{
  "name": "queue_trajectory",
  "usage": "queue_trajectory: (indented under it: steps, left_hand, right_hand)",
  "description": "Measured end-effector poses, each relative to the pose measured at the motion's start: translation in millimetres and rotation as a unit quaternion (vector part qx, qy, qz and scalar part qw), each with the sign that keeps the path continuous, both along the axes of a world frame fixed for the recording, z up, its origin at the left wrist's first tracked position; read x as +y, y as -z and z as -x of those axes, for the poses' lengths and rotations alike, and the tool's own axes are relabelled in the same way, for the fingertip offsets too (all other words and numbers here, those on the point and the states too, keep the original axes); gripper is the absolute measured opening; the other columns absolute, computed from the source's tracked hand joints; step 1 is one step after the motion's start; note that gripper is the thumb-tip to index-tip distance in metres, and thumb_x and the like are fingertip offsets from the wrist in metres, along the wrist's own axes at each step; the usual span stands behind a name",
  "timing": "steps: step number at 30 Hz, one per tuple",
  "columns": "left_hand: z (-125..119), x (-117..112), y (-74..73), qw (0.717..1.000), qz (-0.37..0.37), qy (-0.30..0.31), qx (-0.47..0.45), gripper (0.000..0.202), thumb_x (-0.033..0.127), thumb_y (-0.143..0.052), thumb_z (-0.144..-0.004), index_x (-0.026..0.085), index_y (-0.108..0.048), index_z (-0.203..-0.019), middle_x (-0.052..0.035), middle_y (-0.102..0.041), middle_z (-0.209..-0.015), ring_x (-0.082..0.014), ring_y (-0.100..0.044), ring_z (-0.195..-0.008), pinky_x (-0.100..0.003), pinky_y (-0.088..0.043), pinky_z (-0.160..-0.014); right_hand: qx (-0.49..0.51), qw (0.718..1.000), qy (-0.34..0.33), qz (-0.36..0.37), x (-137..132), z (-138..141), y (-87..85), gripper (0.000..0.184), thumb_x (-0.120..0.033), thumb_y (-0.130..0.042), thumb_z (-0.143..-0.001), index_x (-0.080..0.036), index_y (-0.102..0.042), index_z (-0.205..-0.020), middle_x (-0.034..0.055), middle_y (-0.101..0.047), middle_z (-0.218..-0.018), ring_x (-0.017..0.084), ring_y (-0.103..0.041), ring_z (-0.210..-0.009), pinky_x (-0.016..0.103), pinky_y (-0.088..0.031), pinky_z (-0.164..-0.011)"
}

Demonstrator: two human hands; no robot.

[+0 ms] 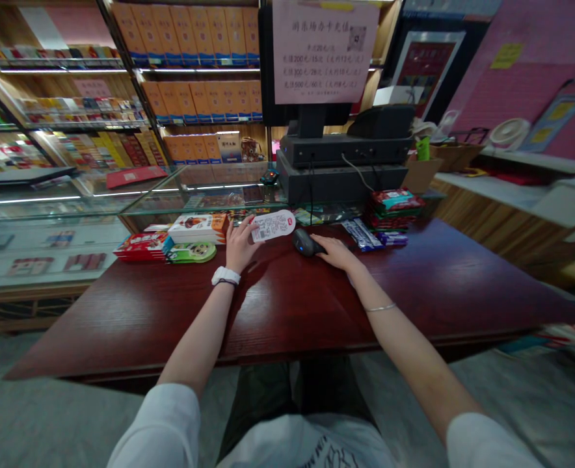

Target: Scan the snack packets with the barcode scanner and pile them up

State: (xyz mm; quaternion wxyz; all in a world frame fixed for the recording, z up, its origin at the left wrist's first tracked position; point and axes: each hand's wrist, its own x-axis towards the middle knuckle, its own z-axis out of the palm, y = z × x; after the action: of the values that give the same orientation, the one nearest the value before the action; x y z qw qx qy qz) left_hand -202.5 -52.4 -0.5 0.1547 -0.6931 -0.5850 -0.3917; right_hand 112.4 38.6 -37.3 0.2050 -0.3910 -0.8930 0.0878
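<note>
My left hand (240, 242) is closed on one end of a flat white rounded package (274, 225), held tilted above the table with its printed side and barcode showing. To its right, my right hand (336, 252) wraps the handle of a black barcode scanner (305, 242), whose head shows a small blue light and points toward the package. Beside my left hand lie a green rounded package with a panda picture (192, 252), an orange and white box (198, 229) and a red box (144, 247). Past my right hand are blue and white packets (361, 234).
The dark red wooden table (287, 305) spans the space before me. Red and green packets (395, 207) are stacked at its back right. Behind it stand a glass display case (204, 175) and a black point-of-sale machine (346, 162) with a paper sign (324, 52).
</note>
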Motion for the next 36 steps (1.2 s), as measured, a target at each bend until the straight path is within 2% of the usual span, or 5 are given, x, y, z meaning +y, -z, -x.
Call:
queue_trajectory:
  steps: [5,13,23,27,36]
  left_hand:
    - [2,1,0.3,1.000,-0.001,-0.004,-0.004,0.033,0.028,-0.071,-0.079,0.026,-0.062,-0.111,-0.0072,-0.055,-0.143,-0.0283,-0.057,-0.125,-0.054,-0.025,-0.118]
    - [4,2,2.9,1.000,-0.010,0.003,-0.016,0.033,0.026,-0.072,-0.078,0.027,-0.062,-0.110,-0.0053,-0.054,-0.144,-0.0270,-0.056,-0.127,-0.050,-0.024,-0.119]
    - [5,2,2.9,0.999,-0.012,0.004,-0.031,0.033,0.028,-0.071,-0.079,0.027,-0.061,-0.110,-0.0063,-0.055,-0.144,-0.0267,-0.054,-0.129,-0.051,-0.025,-0.119]
    - [6,3,5.1,0.999,-0.015,0.007,-0.031,0.032,0.027,-0.071,-0.079,0.027,-0.061,-0.110,-0.0062,-0.054,-0.144,-0.0260,-0.054,-0.130,-0.050,-0.024,-0.120]
    - [5,3,4.8,0.999,-0.003,-0.002,-0.037,0.032,0.025,-0.072,-0.079,0.027,-0.062,-0.109,-0.0061,-0.055,-0.144,-0.0262,-0.055,-0.129,-0.050,-0.026,-0.118]
  right_hand:
    - [-0.004,0.999,-0.011,-0.032,-3,1,-1.8,0.064,-0.014,-0.063,-0.080,-0.021,-0.049,-0.142,0.0109,-0.055,-0.143,0.030,-0.055,-0.127,0.051,-0.043,-0.107]
    - [-0.036,0.998,0.022,-0.045,-16,8,-12.0,0.058,-0.018,-0.055,-0.089,-0.019,-0.042,-0.145,0.0116,-0.052,-0.146,0.031,-0.054,-0.127,0.051,-0.044,-0.104]
    - [0.175,0.981,0.031,-0.074,-32,15,-32.5,0.049,-0.036,-0.056,-0.090,-0.015,-0.053,-0.134,0.0143,-0.064,-0.130,0.030,-0.062,-0.119,0.045,-0.049,-0.101]
    - [0.205,0.976,-0.005,-0.071,-42,21,-38.7,0.046,-0.039,-0.060,-0.088,-0.019,-0.057,-0.130,0.0118,-0.068,-0.125,0.029,-0.065,-0.114,0.042,-0.052,-0.097]
    - [0.168,0.981,-0.067,-0.076,-61,36,-44.5,0.047,-0.040,-0.061,-0.089,-0.020,-0.057,-0.131,0.0112,-0.068,-0.125,0.029,-0.066,-0.114,0.045,-0.052,-0.100]
